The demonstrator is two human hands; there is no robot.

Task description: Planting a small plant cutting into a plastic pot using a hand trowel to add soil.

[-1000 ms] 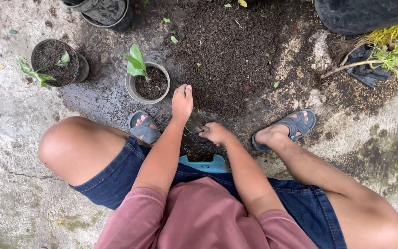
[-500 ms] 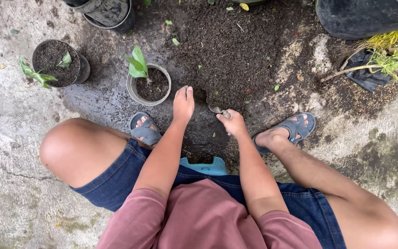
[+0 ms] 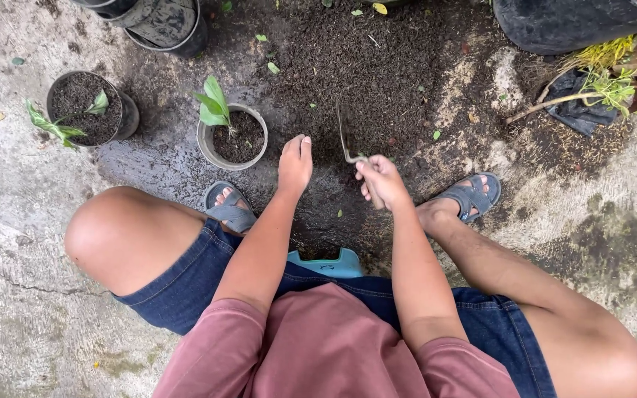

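I sit on a low teal stool (image 3: 326, 263) over a heap of dark soil (image 3: 366, 81) spread on the concrete. My right hand (image 3: 382, 181) grips the handle of a small metal trowel (image 3: 343, 137), whose blade is seen edge-on, pointing up over the soil. My left hand (image 3: 293, 163) rests with its fingers together and held flat, edge down on the soil beside the trowel, holding nothing. Just left of that hand stands a grey pot (image 3: 231, 136) filled with soil and a small green seedling.
A second soil-filled pot (image 3: 90, 110) with seedlings stands at the far left, dark empty pots (image 3: 162, 22) behind it. A black bag (image 3: 569, 26) and an uprooted plant (image 3: 599, 92) lie at the top right. My sandalled feet (image 3: 468, 197) flank the soil.
My right hand has moved right and up from near the stool, swinging the trowel out over the soil with its blade now turned edge-on. My left hand has stayed put.
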